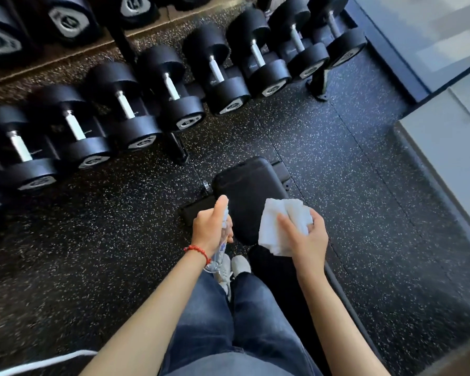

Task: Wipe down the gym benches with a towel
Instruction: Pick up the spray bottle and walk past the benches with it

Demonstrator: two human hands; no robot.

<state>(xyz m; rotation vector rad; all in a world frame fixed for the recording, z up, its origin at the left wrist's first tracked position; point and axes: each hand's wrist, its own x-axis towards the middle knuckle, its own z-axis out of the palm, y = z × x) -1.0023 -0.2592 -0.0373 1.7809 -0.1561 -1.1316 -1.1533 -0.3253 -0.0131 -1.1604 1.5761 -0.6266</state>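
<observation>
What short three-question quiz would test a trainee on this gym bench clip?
1. True or false: the right hand holds a white towel.
2. What does the left hand hold? A) a dumbbell B) a clear spray bottle C) nothing
3. Fill in: the towel is above the black ____ pad.

Key: 1 true. 2 B. 3 bench; whether the towel touches it cannot be told. The dumbbells sit on their rack beyond.
</observation>
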